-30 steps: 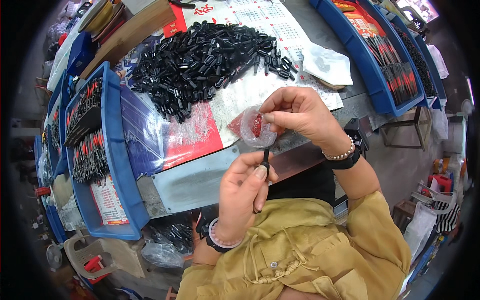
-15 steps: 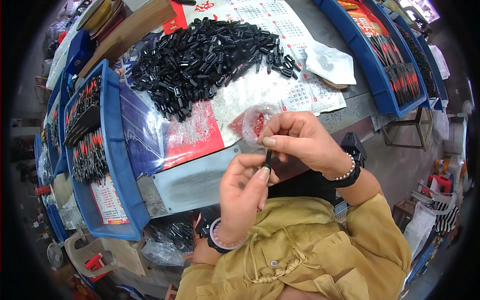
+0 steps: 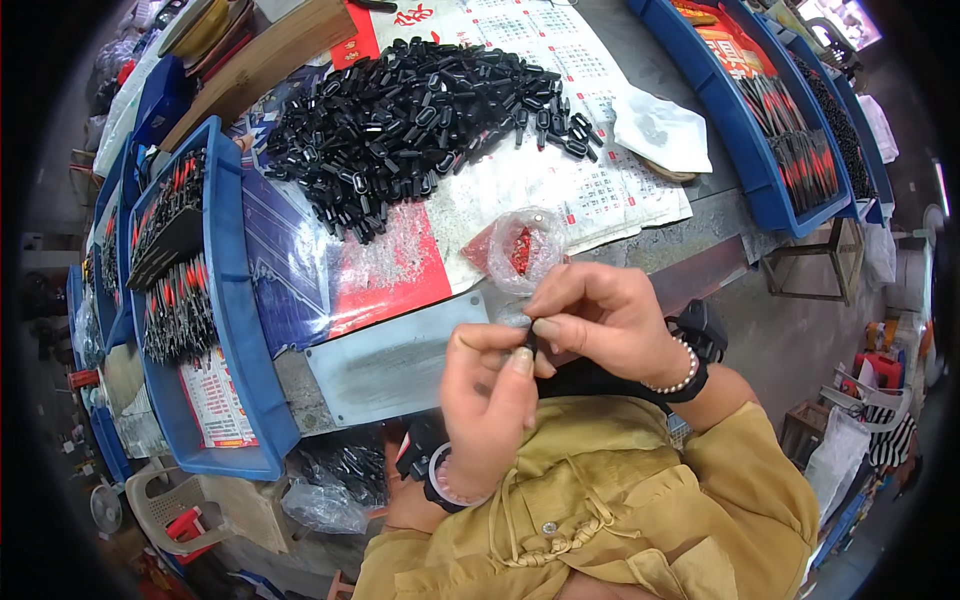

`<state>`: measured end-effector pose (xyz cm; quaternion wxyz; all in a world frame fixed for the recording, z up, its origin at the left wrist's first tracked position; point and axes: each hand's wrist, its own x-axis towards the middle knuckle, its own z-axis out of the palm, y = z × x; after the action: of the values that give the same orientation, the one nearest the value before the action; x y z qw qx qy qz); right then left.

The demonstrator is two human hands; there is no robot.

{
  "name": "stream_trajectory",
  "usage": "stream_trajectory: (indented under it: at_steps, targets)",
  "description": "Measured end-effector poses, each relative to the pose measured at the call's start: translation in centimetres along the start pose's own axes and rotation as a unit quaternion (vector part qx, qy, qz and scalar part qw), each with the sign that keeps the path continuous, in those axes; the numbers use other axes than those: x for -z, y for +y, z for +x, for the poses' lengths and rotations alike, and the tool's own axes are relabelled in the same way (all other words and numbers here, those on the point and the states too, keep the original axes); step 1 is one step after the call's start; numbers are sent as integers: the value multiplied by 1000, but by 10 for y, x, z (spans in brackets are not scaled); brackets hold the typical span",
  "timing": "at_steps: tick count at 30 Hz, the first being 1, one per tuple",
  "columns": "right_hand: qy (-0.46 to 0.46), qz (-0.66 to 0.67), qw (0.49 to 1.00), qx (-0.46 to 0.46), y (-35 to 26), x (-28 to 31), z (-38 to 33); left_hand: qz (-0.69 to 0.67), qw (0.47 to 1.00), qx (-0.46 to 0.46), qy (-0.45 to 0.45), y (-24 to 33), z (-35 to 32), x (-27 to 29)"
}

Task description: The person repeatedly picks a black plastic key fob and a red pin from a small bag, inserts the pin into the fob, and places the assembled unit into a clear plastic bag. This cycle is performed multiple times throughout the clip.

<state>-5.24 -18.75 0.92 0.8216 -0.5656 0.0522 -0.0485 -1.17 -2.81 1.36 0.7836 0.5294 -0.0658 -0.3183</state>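
Both hands now meet in front of the person's body. The left hand (image 3: 485,385) pinches a small black part (image 3: 531,338) between thumb and fingers, its tips closed around it. The part, which stood clearly out above the left fingers a moment ago, is now mostly covered, with only a short dark piece showing between the two hands.

The right hand (image 3: 615,328) has changed place most. A second ago it was over the mouth of the clear plastic bag (image 3: 548,268), well apart from the left; half a second ago it was just by the part's upper end, overlapping the bag's edge. Now it is lower, its thumb and forefinger drawn together right at the part's upper end. Whether they grip the part itself or some tiny piece cannot be told.

With the hand drawn back, the bag's round opening and the red pieces (image 3: 521,250) inside show more fully, on the tabletop (image 3: 718,208) just beyond the fingers. The pile of black parts (image 3: 420,125), the flat metal plate (image 3: 400,358) and the left blue tray (image 3: 245,370) look unchanged.
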Motion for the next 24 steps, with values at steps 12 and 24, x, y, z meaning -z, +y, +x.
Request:
stream_trajectory:
  at_steps: [12,24]
  targets:
    - [47,-118,967,219,22,-14,-18,61,993,-74,-62,-3,-15,1]
    - [33,-117,973,195,24,-15,-23,47,998,-49,-4,-6,-20,2]
